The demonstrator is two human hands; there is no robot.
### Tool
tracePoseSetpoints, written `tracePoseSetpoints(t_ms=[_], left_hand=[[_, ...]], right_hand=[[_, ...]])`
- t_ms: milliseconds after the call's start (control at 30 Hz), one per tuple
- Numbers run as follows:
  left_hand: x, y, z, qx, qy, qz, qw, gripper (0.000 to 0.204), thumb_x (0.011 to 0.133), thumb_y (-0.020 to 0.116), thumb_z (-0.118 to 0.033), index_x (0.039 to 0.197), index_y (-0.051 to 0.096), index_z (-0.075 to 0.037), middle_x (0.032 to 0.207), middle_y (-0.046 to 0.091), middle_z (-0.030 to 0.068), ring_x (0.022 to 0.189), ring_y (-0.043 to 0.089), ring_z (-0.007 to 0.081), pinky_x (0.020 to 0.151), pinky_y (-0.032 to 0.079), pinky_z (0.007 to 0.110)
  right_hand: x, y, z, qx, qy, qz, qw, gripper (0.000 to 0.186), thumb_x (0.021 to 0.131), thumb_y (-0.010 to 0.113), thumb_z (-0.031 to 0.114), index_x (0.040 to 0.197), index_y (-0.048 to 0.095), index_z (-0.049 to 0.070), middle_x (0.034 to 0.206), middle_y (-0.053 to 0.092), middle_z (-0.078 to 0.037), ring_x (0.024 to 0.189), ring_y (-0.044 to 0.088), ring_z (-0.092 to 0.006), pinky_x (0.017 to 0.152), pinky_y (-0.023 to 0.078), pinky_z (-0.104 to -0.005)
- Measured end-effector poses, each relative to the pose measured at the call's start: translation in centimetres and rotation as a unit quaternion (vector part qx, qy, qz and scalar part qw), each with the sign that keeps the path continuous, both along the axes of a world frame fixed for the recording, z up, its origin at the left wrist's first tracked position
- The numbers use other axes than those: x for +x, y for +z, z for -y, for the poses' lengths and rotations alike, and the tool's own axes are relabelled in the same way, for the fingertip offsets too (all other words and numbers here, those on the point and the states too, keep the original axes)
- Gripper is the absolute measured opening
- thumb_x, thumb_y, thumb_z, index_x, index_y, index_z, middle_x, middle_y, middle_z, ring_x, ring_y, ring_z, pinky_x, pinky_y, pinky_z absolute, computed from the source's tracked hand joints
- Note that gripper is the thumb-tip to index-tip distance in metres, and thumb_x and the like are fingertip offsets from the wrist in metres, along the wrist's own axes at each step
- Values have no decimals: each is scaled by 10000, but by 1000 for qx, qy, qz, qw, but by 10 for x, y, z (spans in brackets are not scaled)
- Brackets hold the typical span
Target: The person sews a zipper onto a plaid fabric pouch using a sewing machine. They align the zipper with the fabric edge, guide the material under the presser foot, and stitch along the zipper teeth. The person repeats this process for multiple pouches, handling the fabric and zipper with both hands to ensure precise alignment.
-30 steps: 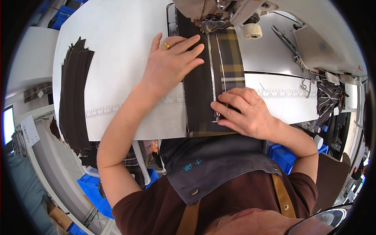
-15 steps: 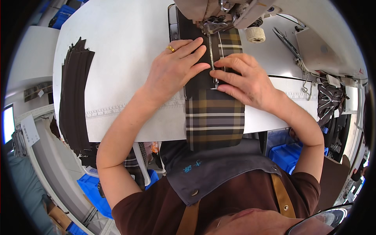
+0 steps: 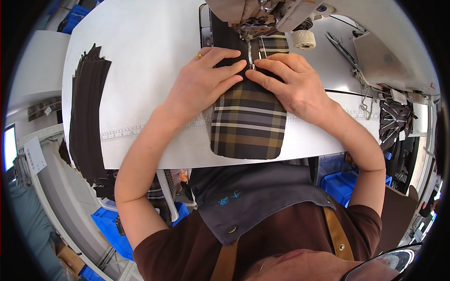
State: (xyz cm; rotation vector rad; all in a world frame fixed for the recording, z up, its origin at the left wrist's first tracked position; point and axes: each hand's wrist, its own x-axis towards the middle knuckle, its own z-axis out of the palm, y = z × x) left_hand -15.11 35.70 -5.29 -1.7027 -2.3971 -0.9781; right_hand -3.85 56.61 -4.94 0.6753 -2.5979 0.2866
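Observation:
Under the sewing machine head (image 3: 255,23) lies a zipper (image 3: 249,50) with silver teeth on dark tape, its slider (image 3: 252,66) at the near end. Plaid fabric (image 3: 248,124) in brown, black and white runs from beneath it toward me, flat on the table. My left hand (image 3: 206,77), with a ring on one finger, rests on the dark tape left of the teeth, fingers stretched out. At the slider, my right hand (image 3: 295,84) presses thumb and fingertips on the zipper's right edge and the fabric. Whether these fingers pinch the cloth is hard to see.
A stack of dark zipper strips (image 3: 86,117) lies at the table's left. A printed ruler tape (image 3: 140,132) crosses the white tabletop (image 3: 136,84). Scissors (image 3: 344,49) lie right of the machine beside a white knob (image 3: 303,40). Blue bins (image 3: 340,187) stand below.
The plaid fabric and zipper have moved away from me under the machine head, and the slider is closer to it. Both hands have shifted along; my right hand has moved farther forward.

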Motion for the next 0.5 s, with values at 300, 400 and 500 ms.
tracePoseSetpoints(t_ms=[300,400,500], left_hand=[[-4,-1,-2,20,-2,-26,999,244,818,689,-177,1055,708,-120,1112,630,39,995,587,259,838,516,351],[-14,-3,-8,31,8,-37,999,237,817,693,-182,1046,714,-124,1103,640,22,998,590,249,840,517,347],[-26,-6,-14,34,10,-42,998,228,822,689,-181,1042,721,-134,1091,649,11,995,594,237,844,515,344]], right_hand=[[-2,1,6,-10,-6,-20,1000,401,688,662,81,1088,674,99,1083,612,-50,981,569,-234,840,474,-354],[-11,-5,-1,-16,-5,-35,999,405,691,666,73,1095,675,107,1091,614,-47,965,568,-233,831,470,-353],[-23,-12,-9,-15,-7,-12,1000,465,693,662,13,1143,674,134,1147,617,-53,1013,586,-263,752,546,-346]])
